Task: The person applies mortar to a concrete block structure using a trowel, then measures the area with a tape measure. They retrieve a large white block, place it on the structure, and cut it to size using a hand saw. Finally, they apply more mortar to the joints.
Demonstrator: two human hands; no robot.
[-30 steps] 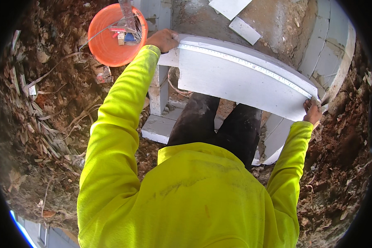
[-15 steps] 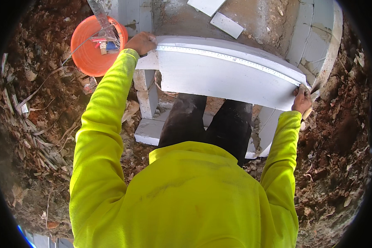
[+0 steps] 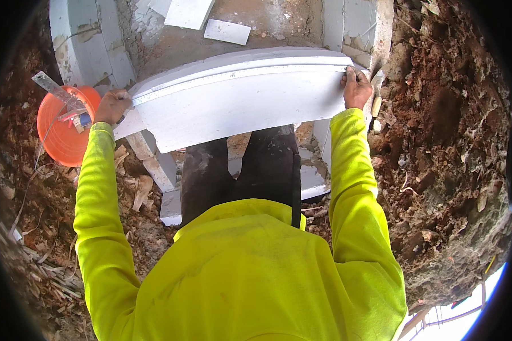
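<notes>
Fingers (image 3: 350, 79) of the right hand (image 3: 356, 89) pinch one end of a pale measuring strip (image 3: 233, 74) between 1 and 2 o'clock, while those of the left hand (image 3: 112, 106) are closed on its other end at 10 o'clock. The strip lies along the far part of a white block's (image 3: 244, 102) upper face, at 12 o'clock, above the dark-trousered legs (image 3: 207, 170). It looks thin, light and bendable, apt to twist or slide on the dusty surface, so the ends are the places to hold, kept flat. The block seems stiff and fairly heavy, with corners that could chip; support under both ends would suit it. An orange bucket (image 3: 60, 142) with tools poking out sits just beside the left hand, toward 9 o'clock, crowding that elbow's outward room. A wooden-handled tool (image 3: 376, 106) lies close to the right hand at 2 o'clock. Pale walls stand at 10 (image 3: 77, 45) and 1 o'clock (image 3: 355, 25), and loose white offcuts (image 3: 189, 12) lie at 11, beyond the block.
</notes>
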